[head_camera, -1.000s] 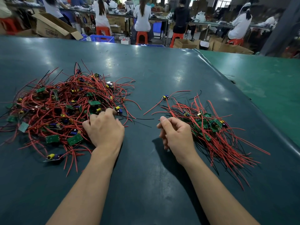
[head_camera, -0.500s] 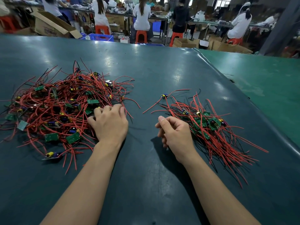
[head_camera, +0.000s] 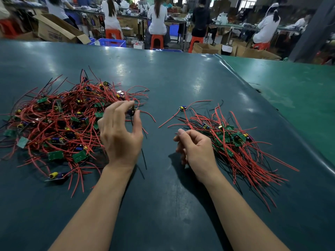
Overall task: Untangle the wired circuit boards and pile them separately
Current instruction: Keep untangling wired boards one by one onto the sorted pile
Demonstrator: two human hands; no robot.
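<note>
A big tangled heap of green circuit boards with red and black wires [head_camera: 59, 124] covers the left of the dark table. My left hand [head_camera: 120, 134] is lifted at the heap's right edge and pinches one small wired board [head_camera: 132, 111] between thumb and fingertips; a black wire hangs from it. A smaller, sorted pile of wired boards [head_camera: 233, 142] lies to the right, its red wires fanned toward me. One single board [head_camera: 182, 108] sits just beyond that pile. My right hand [head_camera: 194, 147] rests on the table left of the pile, fingers loosely curled, holding nothing.
The dark green table mat [head_camera: 163, 205] reaches to a raised seam [head_camera: 282, 127] on the right, with a lighter green surface beyond. Past the far edge are cardboard boxes [head_camera: 58, 31], a blue crate [head_camera: 112, 42], and seated people on orange stools.
My left hand rose from the heap's edge and shifted right, pinching a wired board it pulled out. My right hand stayed in place beside the sorted pile.
</note>
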